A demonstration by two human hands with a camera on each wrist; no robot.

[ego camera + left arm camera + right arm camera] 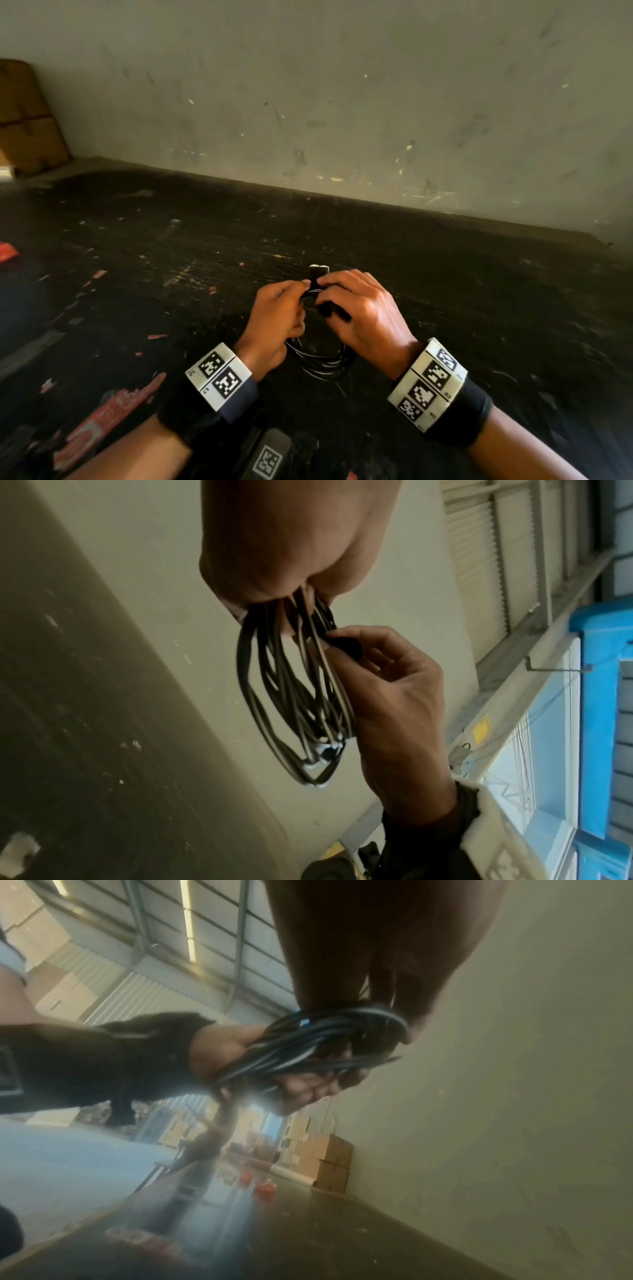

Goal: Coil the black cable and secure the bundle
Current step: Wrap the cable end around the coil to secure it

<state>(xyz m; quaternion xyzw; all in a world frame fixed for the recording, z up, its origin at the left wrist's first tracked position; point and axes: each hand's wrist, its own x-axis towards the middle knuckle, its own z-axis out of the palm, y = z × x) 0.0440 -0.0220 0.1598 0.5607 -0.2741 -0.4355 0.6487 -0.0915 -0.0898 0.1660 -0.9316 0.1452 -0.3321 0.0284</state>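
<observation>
A person's two hands meet over a scuffed dark table (171, 246), closing on a coiled black cable (322, 363) held just above the surface, at 6 o'clock of centre in the head view. The left hand (277, 315) grips the upper end of the bundle in curled fingers; the right hand (363, 308) has its thumb and fingers pinched on the coil beside it at 3 o'clock. The loops hang below, between the wrists. A small black piece with a pale tip (319, 270) stands up at 12 o'clock of the fingers; what it is cannot be made out. Both palms hide the top of the coil, and the right wrist view is blurred.
</observation>
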